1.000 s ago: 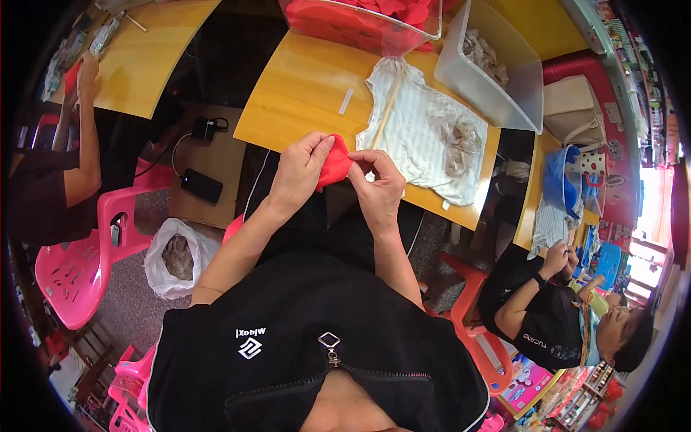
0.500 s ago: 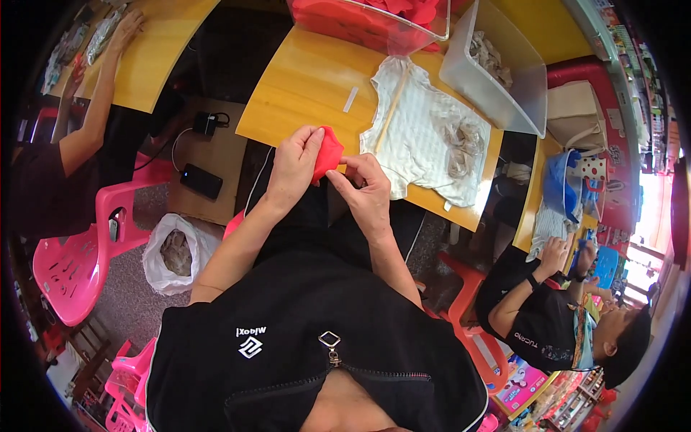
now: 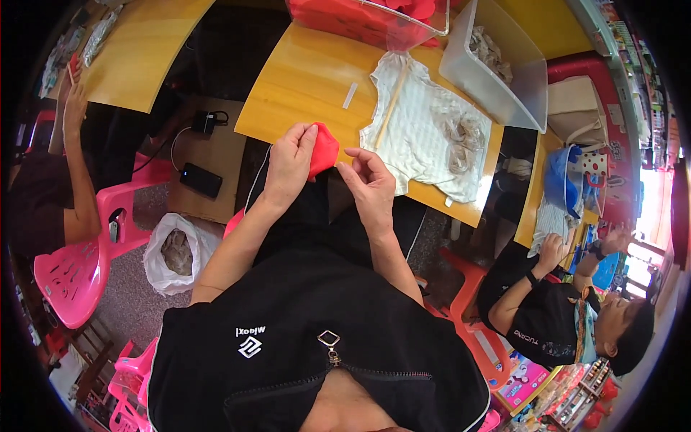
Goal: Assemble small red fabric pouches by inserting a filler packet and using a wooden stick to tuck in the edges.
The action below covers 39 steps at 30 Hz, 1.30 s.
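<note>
My left hand [image 3: 290, 164] pinches a small, soft red fabric piece [image 3: 325, 153] between thumb and fingers, in front of the table's near edge. Just to its right is my right hand [image 3: 371, 186], its thumb and forefinger apart beside the fabric's edge. Nothing shows between those fingers, though a thin thread would be too fine to make out. A white cloth garment [image 3: 414, 140] is spread on the yellow table [image 3: 288, 86], with a thin wooden stick [image 3: 393, 104] lying across it. Bunched, brownish sheer material [image 3: 463, 144] rests on the garment's right side.
A clear bin [image 3: 432, 30] of red pieces stands at the table's far edge, beside a translucent bin [image 3: 529, 90]. A white strip [image 3: 350, 95] lies on the table. On the floor sits a white bag [image 3: 203, 245]. Co-workers [image 3: 83, 209] sit left and right.
My right hand has drawn slightly right, off the red fabric, and its fingers have parted. The left hand keeps its hold. Both co-workers' arms have shifted.
</note>
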Each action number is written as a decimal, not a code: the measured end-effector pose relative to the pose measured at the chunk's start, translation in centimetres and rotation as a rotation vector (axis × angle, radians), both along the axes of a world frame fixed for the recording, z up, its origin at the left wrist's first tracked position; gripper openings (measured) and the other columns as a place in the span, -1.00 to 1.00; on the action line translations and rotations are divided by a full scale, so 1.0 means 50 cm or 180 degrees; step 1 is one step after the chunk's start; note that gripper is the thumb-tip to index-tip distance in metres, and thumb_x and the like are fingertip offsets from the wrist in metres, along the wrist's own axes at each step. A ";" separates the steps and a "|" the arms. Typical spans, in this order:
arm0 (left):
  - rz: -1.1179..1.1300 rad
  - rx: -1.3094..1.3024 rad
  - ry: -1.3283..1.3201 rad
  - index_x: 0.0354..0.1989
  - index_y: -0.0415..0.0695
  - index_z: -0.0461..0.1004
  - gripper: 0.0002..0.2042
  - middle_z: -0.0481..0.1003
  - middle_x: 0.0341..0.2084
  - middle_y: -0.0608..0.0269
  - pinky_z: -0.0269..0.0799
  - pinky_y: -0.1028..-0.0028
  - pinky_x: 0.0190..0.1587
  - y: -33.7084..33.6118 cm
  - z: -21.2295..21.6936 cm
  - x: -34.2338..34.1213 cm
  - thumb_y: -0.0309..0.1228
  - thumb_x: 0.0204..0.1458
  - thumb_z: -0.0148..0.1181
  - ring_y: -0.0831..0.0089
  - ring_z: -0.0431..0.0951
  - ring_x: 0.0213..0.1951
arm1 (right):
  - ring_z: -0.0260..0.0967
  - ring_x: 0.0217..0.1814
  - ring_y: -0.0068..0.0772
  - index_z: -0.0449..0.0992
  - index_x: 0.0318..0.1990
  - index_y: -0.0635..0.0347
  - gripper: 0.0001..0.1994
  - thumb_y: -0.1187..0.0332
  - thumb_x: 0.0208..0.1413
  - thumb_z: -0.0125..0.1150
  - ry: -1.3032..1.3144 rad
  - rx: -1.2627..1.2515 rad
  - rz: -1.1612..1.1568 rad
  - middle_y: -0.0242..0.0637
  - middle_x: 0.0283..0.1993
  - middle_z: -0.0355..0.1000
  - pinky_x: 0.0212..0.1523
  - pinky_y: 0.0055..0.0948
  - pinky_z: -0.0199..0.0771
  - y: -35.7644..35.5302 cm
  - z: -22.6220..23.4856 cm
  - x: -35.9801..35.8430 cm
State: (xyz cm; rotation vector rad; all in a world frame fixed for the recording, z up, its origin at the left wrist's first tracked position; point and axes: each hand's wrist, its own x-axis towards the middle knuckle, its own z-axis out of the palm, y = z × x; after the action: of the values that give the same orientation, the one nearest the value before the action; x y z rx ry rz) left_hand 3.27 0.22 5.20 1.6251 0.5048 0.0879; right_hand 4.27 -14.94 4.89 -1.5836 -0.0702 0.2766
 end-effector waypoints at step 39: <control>0.0358 -0.3758 -0.0180 -0.08 -0.19 0.39 -0.76 0.49 -0.24 0.20 0.55 0.41 -0.17 0.076 -0.027 0.010 -0.42 0.09 0.17 0.39 0.55 -0.23 | 0.30 -0.43 -0.46 0.49 -0.12 0.34 -0.78 0.54 0.05 0.11 -0.0838 -0.1415 0.1003 -0.24 -0.41 0.34 -0.39 -0.53 0.28 -0.104 0.089 0.014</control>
State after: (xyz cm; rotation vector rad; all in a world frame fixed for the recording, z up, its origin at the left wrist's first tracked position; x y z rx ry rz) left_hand 3.76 4.02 3.83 0.4393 0.4616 -0.0771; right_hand 4.97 -20.16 9.34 -2.0458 -0.4940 0.3430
